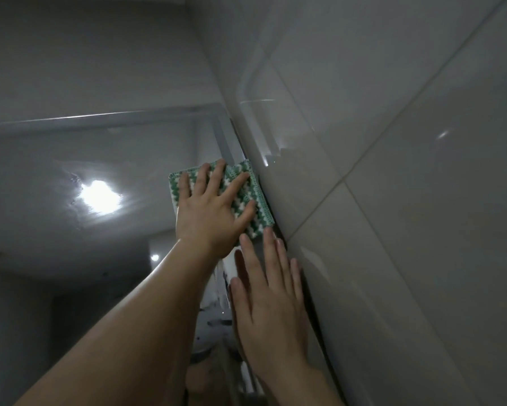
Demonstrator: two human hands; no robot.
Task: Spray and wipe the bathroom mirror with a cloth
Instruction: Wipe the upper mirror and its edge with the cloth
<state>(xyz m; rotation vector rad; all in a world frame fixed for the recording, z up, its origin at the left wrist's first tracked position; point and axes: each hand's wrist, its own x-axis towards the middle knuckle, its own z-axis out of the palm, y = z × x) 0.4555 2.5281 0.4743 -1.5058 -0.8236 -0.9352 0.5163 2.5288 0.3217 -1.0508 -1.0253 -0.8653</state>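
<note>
left hand, fingers spread straight, presses a green-and-white patterned knit cloth flat on the glossy bathroom mirror, at its right edge beside the pale tiled wall. right hand lies flat below it, fingers straight, holding nothing.

Left hand lies flat, fingers spread, pressing a green-and-white patterned cloth against the mirror — cloth's right edge sits at the mirror's right border, touching the tiled wall. Right hand lies flat on the glass just below the cloth, fingers straight and together, beside the wall edge. A bright light reflection shows in the glass, left of the cloth — smaller glint lower down.
</note>
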